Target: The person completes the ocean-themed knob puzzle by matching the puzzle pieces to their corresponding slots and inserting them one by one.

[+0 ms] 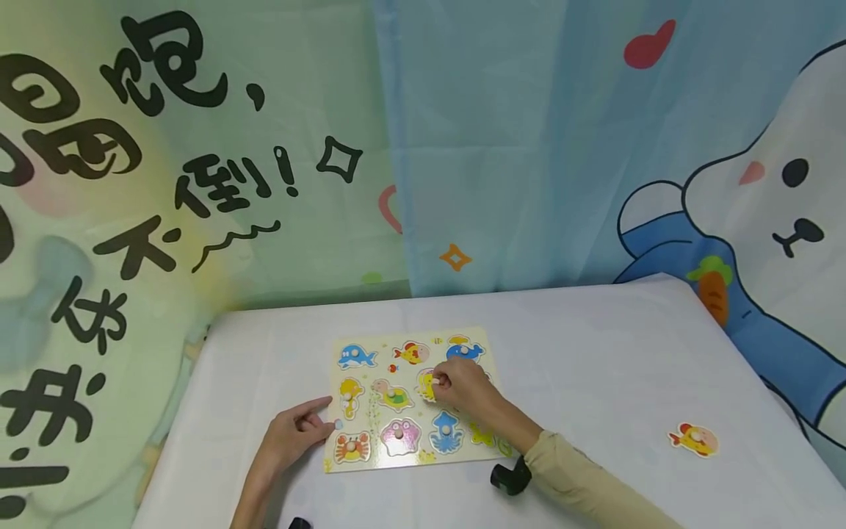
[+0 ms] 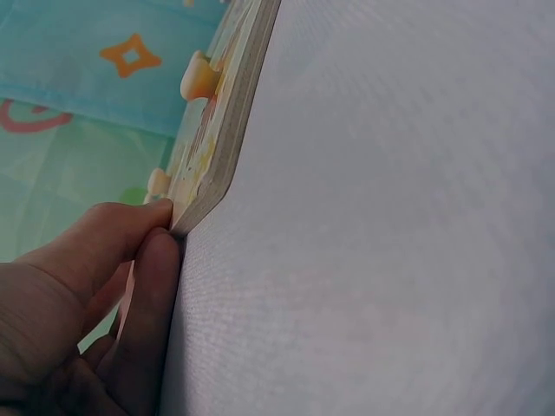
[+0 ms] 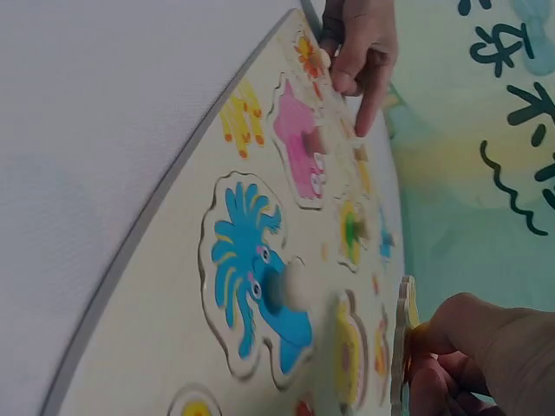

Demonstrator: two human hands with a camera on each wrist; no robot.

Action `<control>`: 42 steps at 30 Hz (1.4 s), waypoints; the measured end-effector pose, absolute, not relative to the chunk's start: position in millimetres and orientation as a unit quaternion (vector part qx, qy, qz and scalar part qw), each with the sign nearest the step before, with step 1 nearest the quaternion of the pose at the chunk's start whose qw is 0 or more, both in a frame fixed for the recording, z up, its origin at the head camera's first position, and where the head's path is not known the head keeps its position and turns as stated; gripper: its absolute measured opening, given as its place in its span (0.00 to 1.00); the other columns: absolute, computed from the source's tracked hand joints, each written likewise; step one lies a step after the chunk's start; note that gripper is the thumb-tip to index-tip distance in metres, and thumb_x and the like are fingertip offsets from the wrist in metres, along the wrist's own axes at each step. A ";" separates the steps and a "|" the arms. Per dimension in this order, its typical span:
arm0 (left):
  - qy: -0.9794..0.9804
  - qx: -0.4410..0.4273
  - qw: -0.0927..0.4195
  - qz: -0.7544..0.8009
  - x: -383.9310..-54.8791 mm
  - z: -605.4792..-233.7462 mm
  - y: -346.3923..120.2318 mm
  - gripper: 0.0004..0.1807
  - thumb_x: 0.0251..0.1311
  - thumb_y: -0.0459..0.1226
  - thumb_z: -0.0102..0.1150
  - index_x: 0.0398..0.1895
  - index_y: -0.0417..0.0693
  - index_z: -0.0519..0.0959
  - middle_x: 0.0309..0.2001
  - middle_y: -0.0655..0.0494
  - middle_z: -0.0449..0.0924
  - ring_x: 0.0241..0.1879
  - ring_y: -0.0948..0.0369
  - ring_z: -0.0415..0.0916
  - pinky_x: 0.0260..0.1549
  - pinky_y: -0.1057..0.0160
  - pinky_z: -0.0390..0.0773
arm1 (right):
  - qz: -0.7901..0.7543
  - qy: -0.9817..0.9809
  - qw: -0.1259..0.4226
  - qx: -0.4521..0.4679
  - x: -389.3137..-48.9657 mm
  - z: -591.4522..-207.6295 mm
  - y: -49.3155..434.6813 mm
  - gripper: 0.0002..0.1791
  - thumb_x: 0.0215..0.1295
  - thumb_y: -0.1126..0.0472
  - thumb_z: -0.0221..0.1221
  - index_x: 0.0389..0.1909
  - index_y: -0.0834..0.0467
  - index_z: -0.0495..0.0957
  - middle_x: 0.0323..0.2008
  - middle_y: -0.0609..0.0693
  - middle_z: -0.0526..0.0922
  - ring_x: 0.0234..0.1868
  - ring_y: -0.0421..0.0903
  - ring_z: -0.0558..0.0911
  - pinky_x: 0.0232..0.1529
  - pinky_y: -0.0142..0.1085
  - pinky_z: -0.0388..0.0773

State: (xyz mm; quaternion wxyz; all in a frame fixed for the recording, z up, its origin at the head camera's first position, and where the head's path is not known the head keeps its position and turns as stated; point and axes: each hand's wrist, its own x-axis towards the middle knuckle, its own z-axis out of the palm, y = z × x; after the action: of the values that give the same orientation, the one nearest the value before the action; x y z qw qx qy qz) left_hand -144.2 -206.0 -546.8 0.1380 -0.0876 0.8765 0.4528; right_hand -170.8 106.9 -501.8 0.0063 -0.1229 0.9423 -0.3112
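Note:
A pale wooden peg-puzzle board (image 1: 363, 470) with sea-animal pictures lies on the white table. My left hand (image 1: 296, 435) is at its left edge, index finger extended and thumb tip touching the side; the left wrist view shows fingertips (image 2: 160, 211) right at the board's corner. Over the board's middle row, my right hand (image 1: 463, 386) pinches a yellow puzzle piece (image 1: 426, 385). In the right wrist view this puzzle piece (image 3: 401, 347) stands edge-on, its face hidden. Knobbed pieces in the board include a blue squid (image 1: 446, 433), a pink one (image 1: 400, 436) and a crab (image 1: 352, 447).
A red, yellow and pink fish piece (image 1: 695, 439) lies alone on the table at the right. By my right wrist is a black object (image 1: 512, 477), and another dark object (image 1: 299, 523) shows at the bottom edge. Printed curtains (image 1: 496, 147) hang behind the table.

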 end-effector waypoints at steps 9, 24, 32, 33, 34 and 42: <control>0.879 -0.083 0.137 0.450 -144.0 -548.0 -202.6 0.27 0.50 0.39 0.72 0.56 0.51 0.80 0.26 0.58 0.76 0.26 0.63 0.70 0.27 0.70 0.68 | -0.311 0.946 0.042 -0.083 -180.0 -517.3 90.4 0.08 0.54 0.68 0.63 0.34 0.65 0.85 0.26 0.51 0.76 0.26 0.41 0.70 0.24 0.26 0.64; 0.875 -0.082 0.138 0.456 -144.3 -548.9 -199.8 0.27 0.50 0.39 0.72 0.57 0.50 0.80 0.27 0.57 0.77 0.27 0.63 0.71 0.27 0.71 0.69 | -0.265 0.957 0.093 -0.074 -182.3 -509.0 87.3 0.04 0.56 0.68 0.62 0.25 0.61 0.79 0.21 0.49 0.69 0.23 0.41 0.70 0.20 0.27 0.65; 0.874 -0.088 0.143 0.457 -145.2 -547.6 -200.0 0.27 0.50 0.39 0.72 0.57 0.51 0.80 0.27 0.57 0.77 0.27 0.63 0.71 0.27 0.70 0.69 | -0.214 0.966 0.123 -0.074 -185.7 -503.7 84.5 0.03 0.58 0.67 0.62 0.32 0.63 0.81 0.23 0.49 0.69 0.24 0.43 0.70 0.23 0.28 0.66; 0.874 -0.088 0.144 0.456 -145.4 -547.1 -200.3 0.27 0.50 0.39 0.72 0.57 0.51 0.80 0.27 0.57 0.77 0.27 0.63 0.71 0.27 0.70 0.69 | -0.216 0.966 0.121 -0.075 -185.8 -504.4 84.4 0.03 0.58 0.67 0.62 0.31 0.63 0.81 0.23 0.49 0.69 0.24 0.42 0.70 0.23 0.28 0.66; 0.875 -0.089 0.144 0.455 -145.4 -546.5 -200.6 0.27 0.50 0.40 0.72 0.57 0.51 0.80 0.27 0.57 0.77 0.27 0.63 0.71 0.27 0.70 0.68 | -0.219 0.965 0.118 -0.078 -185.9 -505.0 84.3 0.02 0.58 0.66 0.62 0.31 0.63 0.81 0.23 0.49 0.69 0.24 0.42 0.69 0.23 0.28 0.66; 0.878 -0.094 0.145 0.447 -143.8 -544.6 -205.1 0.28 0.50 0.39 0.72 0.58 0.51 0.79 0.28 0.58 0.77 0.27 0.64 0.71 0.28 0.70 0.68 | -0.241 0.961 0.097 -0.093 -184.7 -509.4 82.7 0.03 0.61 0.65 0.60 0.32 0.62 0.80 0.24 0.48 0.70 0.26 0.41 0.69 0.25 0.27 0.65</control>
State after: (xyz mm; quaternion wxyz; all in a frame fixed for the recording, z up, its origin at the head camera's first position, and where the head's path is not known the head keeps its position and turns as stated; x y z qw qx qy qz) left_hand -143.8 -205.1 -544.6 0.1446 -0.0936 0.8780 0.4465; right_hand -184.7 82.7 -509.4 0.0973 -0.0929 0.9611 -0.2412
